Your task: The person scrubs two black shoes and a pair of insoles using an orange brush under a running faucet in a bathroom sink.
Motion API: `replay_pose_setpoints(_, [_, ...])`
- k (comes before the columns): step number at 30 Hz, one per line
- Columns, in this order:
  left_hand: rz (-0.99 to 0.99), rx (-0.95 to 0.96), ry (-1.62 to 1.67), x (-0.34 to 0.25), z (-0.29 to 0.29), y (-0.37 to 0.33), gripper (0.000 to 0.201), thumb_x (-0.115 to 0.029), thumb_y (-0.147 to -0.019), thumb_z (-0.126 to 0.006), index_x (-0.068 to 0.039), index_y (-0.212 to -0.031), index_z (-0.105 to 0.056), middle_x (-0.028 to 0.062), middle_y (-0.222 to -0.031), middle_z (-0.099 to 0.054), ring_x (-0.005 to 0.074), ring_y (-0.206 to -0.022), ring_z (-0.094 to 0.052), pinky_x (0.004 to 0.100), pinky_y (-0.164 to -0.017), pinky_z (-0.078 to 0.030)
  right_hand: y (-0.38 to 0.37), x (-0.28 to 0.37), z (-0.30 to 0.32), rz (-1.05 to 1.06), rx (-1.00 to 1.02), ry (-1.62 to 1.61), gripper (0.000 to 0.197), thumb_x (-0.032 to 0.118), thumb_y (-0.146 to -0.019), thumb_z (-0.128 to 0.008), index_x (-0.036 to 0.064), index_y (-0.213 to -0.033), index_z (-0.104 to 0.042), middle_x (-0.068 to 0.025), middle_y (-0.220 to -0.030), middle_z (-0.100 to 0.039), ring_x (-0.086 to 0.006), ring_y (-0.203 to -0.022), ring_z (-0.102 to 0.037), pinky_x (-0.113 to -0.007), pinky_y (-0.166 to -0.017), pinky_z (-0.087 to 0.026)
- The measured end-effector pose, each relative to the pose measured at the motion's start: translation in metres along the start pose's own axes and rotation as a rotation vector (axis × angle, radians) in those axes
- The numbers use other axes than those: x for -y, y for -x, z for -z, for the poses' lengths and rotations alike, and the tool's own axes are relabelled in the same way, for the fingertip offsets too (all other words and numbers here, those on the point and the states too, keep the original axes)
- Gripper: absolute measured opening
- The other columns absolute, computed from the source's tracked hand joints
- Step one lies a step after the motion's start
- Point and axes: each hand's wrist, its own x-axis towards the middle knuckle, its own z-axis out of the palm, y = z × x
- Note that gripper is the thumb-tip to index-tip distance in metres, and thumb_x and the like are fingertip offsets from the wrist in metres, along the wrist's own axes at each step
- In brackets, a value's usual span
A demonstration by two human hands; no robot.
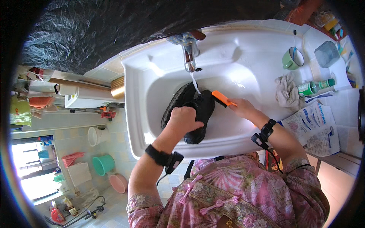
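A pair of black shoes lies in the basin of the white sink (243, 133). My left hand (181, 121) grips the nearer black shoe (203, 108) at its opening, its fingers partly hidden. The other black shoe (175, 100) rests just to the left, against the basin wall. In my right hand (242, 109) is an orange scrub brush (222, 98), held by its handle, with the dark bristles close to the shoe's upper end. Water runs from the metal faucet (189, 57) onto the shoes.
On the sink's right side are a green mug (292, 59), a crumpled grey cloth (287, 90), a green bottle (308, 88) and a printed plastic bag (315, 127). Black plastic sheeting (114, 30) hangs beyond the sink. Green and pink buckets (103, 165) stand at the left.
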Motion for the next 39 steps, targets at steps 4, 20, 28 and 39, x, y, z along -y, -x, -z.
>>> replay_pose_setpoints(4, [0.047, 0.259, 0.072, -0.002, 0.008, -0.035, 0.042, -0.041, -0.064, -0.065, -0.002, -0.078, -0.064, 0.0163, -0.082, -0.062, 0.0318, -0.079, -0.06, 0.038, -0.07, -0.049, -0.002, 0.002, 0.005, -0.046, 0.07, -0.007, 0.029, 0.024, -0.082, -0.049, 0.0145, -0.109, -0.057, -0.0165, -0.098, -0.058, -0.0327, -0.092, -0.055, -0.04, -0.079, -0.043])
replay_pose_setpoints(20, [0.523, -0.248, 2.296, -0.043, -0.021, -0.038, 0.067, -0.057, -0.081, -0.043, 0.0, -0.118, -0.046, 0.0122, -0.116, -0.053, 0.0228, -0.109, -0.049, 0.0345, -0.097, -0.035, -0.021, -0.024, -0.006, 0.154, -0.053, -0.121, 0.032, 0.026, -0.082, -0.051, 0.0144, -0.111, -0.056, -0.0172, -0.098, -0.059, -0.0325, -0.091, -0.056, -0.04, -0.081, -0.044])
replay_pose_setpoints(28, [0.363, -0.389, 1.89, -0.038, -0.038, -0.022, 0.068, -0.052, -0.081, -0.051, 0.005, -0.117, -0.046, 0.0096, -0.107, -0.055, 0.0158, -0.096, -0.052, 0.0288, -0.085, -0.04, -0.006, 0.039, 0.016, 0.417, -0.067, -0.263, 0.03, 0.016, -0.08, -0.057, 0.0188, -0.11, -0.057, -0.0175, -0.087, -0.061, -0.0317, -0.075, -0.06, -0.034, -0.067, -0.048])
replay_pose_setpoints(39, [0.338, -0.156, 0.59, -0.03, -0.048, 0.006, 0.068, -0.059, -0.059, -0.067, 0.007, -0.075, -0.057, 0.0216, -0.075, -0.059, 0.0343, -0.077, -0.058, 0.0384, -0.069, -0.046, 0.016, 0.059, 0.018, 0.427, -0.006, -0.136, 0.033, 0.023, -0.081, -0.055, 0.0209, -0.114, -0.054, -0.0167, -0.081, -0.061, -0.0324, -0.067, -0.059, -0.036, -0.064, -0.048])
